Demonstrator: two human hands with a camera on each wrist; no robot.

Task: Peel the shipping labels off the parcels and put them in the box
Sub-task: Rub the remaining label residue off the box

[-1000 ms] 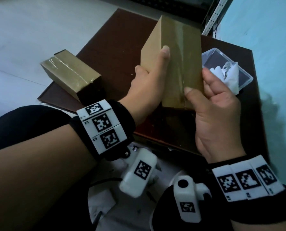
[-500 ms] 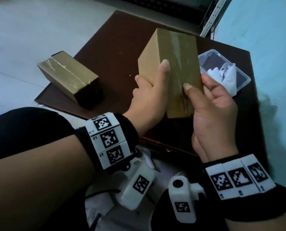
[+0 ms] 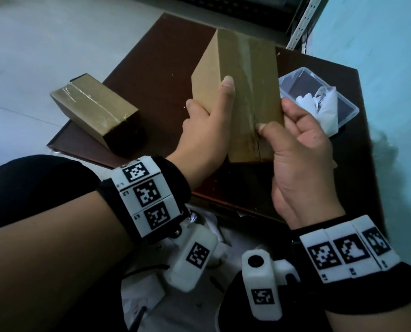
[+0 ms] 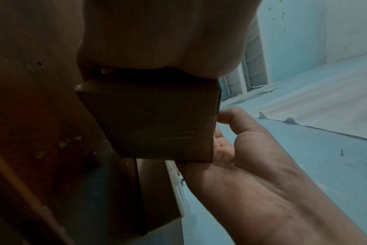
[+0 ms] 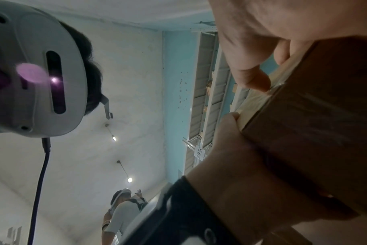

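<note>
I hold a taped brown cardboard parcel (image 3: 242,92) upright above the dark brown table (image 3: 151,58). My left hand (image 3: 206,125) grips its left edge, thumb laid up the front face. My right hand (image 3: 295,149) holds its lower right corner, thumb tip pressed on the tape seam. The left wrist view shows the parcel (image 4: 157,124) from below, my right hand (image 4: 230,149) cupped beside it. No label shows on the faces in view. A second taped parcel (image 3: 91,109) lies at the table's left edge. A clear plastic box (image 3: 319,97) at the right holds crumpled white paper (image 3: 319,104).
A pale floor lies to the left and a turquoise wall (image 3: 379,68) to the right. White metal shelving (image 3: 302,22) stands behind the table. White papers (image 3: 147,293) lie on the floor near my knees. Another person (image 5: 124,213) stands far off in the right wrist view.
The parcel has been turned and tilted in my hands. My right thumb has slid down towards the lower end of the tape seam. My left hand keeps its grip.
</note>
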